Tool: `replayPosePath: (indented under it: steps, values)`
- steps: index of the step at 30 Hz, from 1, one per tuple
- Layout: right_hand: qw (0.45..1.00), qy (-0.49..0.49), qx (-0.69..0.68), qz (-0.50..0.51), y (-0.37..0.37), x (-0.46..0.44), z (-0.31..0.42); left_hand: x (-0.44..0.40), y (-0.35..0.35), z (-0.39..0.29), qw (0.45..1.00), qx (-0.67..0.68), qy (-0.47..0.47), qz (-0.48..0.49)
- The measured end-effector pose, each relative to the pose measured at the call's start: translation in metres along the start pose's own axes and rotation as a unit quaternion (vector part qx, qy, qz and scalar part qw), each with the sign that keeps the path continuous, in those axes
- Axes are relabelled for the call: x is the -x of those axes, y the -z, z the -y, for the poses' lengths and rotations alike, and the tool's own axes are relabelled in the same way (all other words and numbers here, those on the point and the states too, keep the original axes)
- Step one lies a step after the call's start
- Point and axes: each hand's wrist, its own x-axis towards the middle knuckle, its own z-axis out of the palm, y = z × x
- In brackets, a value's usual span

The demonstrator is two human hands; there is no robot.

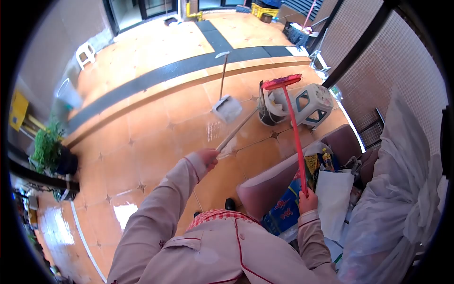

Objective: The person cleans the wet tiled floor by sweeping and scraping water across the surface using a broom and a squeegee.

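My left hand [207, 158] is closed around a greyish stick [238, 129], which slants away to the rim of a dark bucket [269, 116]. What is fixed to the stick's far end I cannot make out. In my right hand [308, 202] is the red handle of a long-handled brush [297, 128]. Its red head with dark bristles is raised and overlaps the bucket and a white plastic stool [314, 105] in view. Left of the bucket, a long-handled dustpan [227, 110] stands on the tiled floor.
A low step [189, 78] with a dark band crosses the floor. To my right are a mauve padded seat [265, 183] piled with bags and a large translucent plastic bag [385, 222]. A potted plant [47, 144] and a small white stool [86, 55] stand on the left.
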Motion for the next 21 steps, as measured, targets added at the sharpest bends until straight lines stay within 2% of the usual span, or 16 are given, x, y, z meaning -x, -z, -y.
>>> replayPosePath:
  steps: [1, 3, 4, 6, 7, 9, 10, 12, 13, 15, 18, 19, 21]
  values:
    - [0.998, 0.043, 0.040, -0.034, 0.002, -0.016, -0.009, -0.011, -0.013, -0.013, 1.000, -0.009, -0.003, 0.004]
    - [0.999, 0.009, 0.023, -0.038, 0.013, -0.033, 0.010, -0.024, -0.040, -0.036, 0.982, -0.174, -0.042, -0.068]
    - [0.997, 0.026, 0.059, -0.053, 0.016, -0.043, 0.011, -0.036, -0.046, -0.044, 0.981, -0.179, -0.044, -0.064]
    - [0.993, 0.038, 0.093, -0.070, 0.021, -0.059, 0.008, -0.069, -0.048, -0.050, 0.931, -0.340, -0.095, -0.089]
    - [0.992, 0.025, 0.092, -0.077, 0.022, -0.068, 0.003, -0.087, -0.047, -0.050, 0.930, -0.344, -0.093, -0.087]
    - [0.992, 0.008, 0.089, -0.084, 0.028, -0.082, -0.004, -0.109, -0.048, -0.051, 0.781, -0.563, -0.193, -0.188]
    - [0.995, -0.017, 0.075, -0.067, 0.032, -0.089, -0.006, -0.118, -0.047, -0.050, 0.781, -0.565, -0.191, -0.186]
    - [0.996, -0.047, 0.061, -0.049, 0.037, -0.097, -0.011, -0.100, -0.064, -0.058, 0.715, -0.638, -0.176, -0.224]
    - [0.996, -0.080, 0.033, -0.035, 0.038, -0.100, -0.012, -0.083, -0.075, -0.063, 0.714, -0.640, -0.175, -0.222]
    - [0.993, -0.116, 0.007, -0.019, 0.040, -0.104, -0.014, -0.056, -0.091, -0.070, 0.650, -0.721, -0.129, -0.204]
    - [0.989, -0.133, -0.057, -0.004, 0.040, -0.106, -0.007, -0.059, -0.078, -0.065, 0.634, -0.717, -0.139, -0.253]
    - [0.981, -0.173, -0.090, 0.013, 0.043, -0.106, -0.002, -0.060, -0.077, -0.063, 0.634, -0.718, -0.137, -0.253]
    - [0.969, -0.213, -0.123, 0.031, 0.044, -0.106, 0.002, -0.048, -0.084, -0.066, 0.597, -0.731, -0.172, -0.283]
